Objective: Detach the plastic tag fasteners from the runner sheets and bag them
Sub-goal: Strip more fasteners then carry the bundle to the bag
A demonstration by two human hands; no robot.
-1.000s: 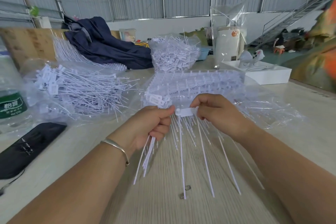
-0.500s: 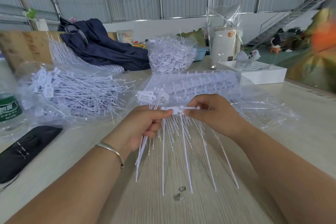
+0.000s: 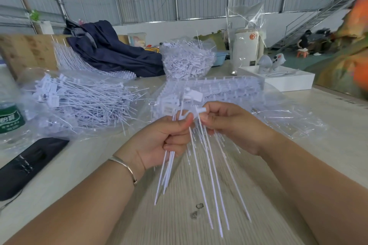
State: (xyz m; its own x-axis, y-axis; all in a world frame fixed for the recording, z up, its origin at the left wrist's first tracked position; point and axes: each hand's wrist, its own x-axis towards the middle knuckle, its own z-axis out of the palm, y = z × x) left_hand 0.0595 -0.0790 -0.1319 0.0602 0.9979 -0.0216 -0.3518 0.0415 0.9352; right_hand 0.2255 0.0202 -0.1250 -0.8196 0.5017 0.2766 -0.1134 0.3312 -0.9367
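My left hand grips a bundle of detached white tag fasteners whose thin tails hang down toward me. My right hand pinches the top bar of a runner sheet with several long fasteners still fanning down from it. The two hands meet thumb to thumb above the table. Behind them lies a clear bag of stacked runner sheets. At the left a clear bag holds a heap of loose detached fasteners.
A water bottle and a black pouch sit at the left edge. A dark blue garment, another heap of fasteners, a white box and a white canister stand farther back. Two small bits lie on the wooden tabletop.
The hands have closed together and lifted slightly; the runner bar, held level between them before, is now tipped up at the right fingertips, and the left bundle has drawn nearer.
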